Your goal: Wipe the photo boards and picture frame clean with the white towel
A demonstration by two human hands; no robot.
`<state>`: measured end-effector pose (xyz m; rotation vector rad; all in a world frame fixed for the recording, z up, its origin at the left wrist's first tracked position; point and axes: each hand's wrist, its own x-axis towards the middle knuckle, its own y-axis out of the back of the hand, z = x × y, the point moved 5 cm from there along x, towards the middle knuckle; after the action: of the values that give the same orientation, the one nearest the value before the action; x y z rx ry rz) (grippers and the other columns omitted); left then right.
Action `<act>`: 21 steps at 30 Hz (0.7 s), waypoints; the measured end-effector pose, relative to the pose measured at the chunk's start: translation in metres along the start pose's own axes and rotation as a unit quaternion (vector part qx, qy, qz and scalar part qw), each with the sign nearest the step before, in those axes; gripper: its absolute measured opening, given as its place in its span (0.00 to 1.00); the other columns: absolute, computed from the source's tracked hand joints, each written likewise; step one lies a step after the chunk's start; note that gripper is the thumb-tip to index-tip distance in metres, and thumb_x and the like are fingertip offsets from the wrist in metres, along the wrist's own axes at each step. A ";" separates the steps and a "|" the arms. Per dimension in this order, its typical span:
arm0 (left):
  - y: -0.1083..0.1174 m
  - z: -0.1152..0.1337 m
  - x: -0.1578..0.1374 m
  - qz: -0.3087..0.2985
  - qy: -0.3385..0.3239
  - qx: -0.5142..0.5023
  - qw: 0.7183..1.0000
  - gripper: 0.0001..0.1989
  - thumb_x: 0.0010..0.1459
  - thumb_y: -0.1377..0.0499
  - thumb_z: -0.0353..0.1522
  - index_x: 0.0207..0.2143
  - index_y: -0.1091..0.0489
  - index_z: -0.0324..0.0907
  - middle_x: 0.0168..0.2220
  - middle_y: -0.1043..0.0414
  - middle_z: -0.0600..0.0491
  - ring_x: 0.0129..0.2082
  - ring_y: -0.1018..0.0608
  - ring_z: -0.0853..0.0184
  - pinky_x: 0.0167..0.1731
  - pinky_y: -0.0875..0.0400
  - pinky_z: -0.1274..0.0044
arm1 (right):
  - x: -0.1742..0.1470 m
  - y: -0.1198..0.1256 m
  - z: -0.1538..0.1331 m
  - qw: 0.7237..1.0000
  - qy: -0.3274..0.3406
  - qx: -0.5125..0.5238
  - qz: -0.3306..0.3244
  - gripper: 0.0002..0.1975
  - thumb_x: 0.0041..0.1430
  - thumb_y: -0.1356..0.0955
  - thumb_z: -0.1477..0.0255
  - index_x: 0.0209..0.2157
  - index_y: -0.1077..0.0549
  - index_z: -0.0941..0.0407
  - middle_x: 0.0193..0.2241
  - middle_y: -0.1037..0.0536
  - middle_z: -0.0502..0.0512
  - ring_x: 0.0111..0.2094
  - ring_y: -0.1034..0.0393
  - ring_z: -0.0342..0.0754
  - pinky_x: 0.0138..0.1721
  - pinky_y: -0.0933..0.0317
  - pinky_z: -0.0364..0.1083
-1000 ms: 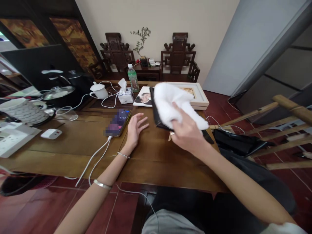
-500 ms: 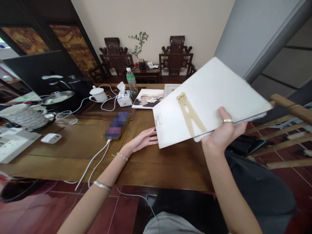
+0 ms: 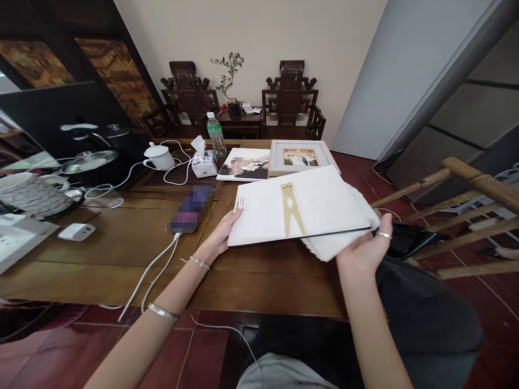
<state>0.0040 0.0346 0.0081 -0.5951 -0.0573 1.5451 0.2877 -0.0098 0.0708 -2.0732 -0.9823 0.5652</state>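
Observation:
A thin white board (image 3: 263, 210) with a dark lower edge lies nearly level above the near part of the table. A flat beige bear-shaped piece (image 3: 290, 208) is on its upper face, with small print near the left end. My left hand (image 3: 222, 233) grips the board's left edge, thumb on top and the fingers hidden beneath. Under the board's right end spreads a white cloth (image 3: 327, 247). My right hand (image 3: 363, 249) holds the cloth from below against the board's right corner, palm up, thumb raised at the side.
Behind the board lie a photo print (image 3: 245, 163) and a framed photo (image 3: 304, 158). Left of it are a phone (image 3: 190, 209) on a white cable, a tissue box (image 3: 205, 163), a bottle (image 3: 216, 135) and a lidded cup (image 3: 160, 158). A wooden chair (image 3: 482, 178) stands at right.
The board has come down and left from a steep tilt to nearly level. My left hand has taken its left edge. My right thumb has left the board's face, and more cloth shows.

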 end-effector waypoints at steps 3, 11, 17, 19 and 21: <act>0.005 0.002 0.003 0.008 -0.015 0.014 1.000 0.14 0.63 0.48 0.31 0.49 0.32 0.34 0.36 0.21 0.44 0.32 0.19 0.63 0.35 0.23 0.75 | 0.037 0.023 -0.027 0.999 0.011 -0.042 0.012 0.18 0.58 0.39 0.58 0.40 0.27 0.56 0.48 0.26 0.56 0.53 0.34 0.54 0.55 0.40 0.58; 0.013 0.005 0.005 0.018 -0.045 0.058 0.997 0.17 0.57 0.41 0.36 0.47 0.31 0.36 0.37 0.22 0.45 0.32 0.19 0.60 0.34 0.23 0.72 | 0.069 0.041 -0.113 0.943 0.251 -0.214 -0.043 0.11 0.42 0.30 0.71 0.33 0.22 0.51 0.45 0.23 0.56 0.50 0.32 0.58 0.50 0.38 0.56; 0.014 0.002 0.006 0.015 -0.031 0.074 0.997 0.17 0.57 0.41 0.36 0.47 0.31 0.36 0.38 0.22 0.45 0.32 0.20 0.61 0.30 0.24 0.75 | 0.067 0.045 -0.121 0.710 0.439 -0.549 -0.039 0.11 0.38 0.26 0.63 0.19 0.29 0.54 0.24 0.22 0.61 0.33 0.26 0.61 0.37 0.35 0.59; 0.017 0.002 0.006 0.016 -0.037 0.079 0.996 0.18 0.56 0.40 0.37 0.46 0.31 0.36 0.37 0.22 0.45 0.31 0.20 0.62 0.29 0.25 0.76 | 0.062 0.037 -0.098 0.582 0.450 -0.655 -0.174 0.14 0.40 0.26 0.67 0.15 0.36 0.53 0.24 0.22 0.63 0.35 0.26 0.63 0.38 0.33 0.59; 0.019 0.003 0.007 0.016 -0.042 0.080 0.996 0.18 0.56 0.40 0.37 0.46 0.31 0.36 0.37 0.22 0.46 0.30 0.20 0.63 0.28 0.26 0.76 | 0.042 0.028 -0.068 0.480 0.452 -0.676 -0.329 0.11 0.47 0.32 0.76 0.17 0.37 0.54 0.39 0.22 0.68 0.47 0.30 0.64 0.46 0.35 0.60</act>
<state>-0.0139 0.0405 0.0004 -0.4067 0.0124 1.5880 0.3703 -0.0183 0.0874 -2.1110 -1.4632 -2.1997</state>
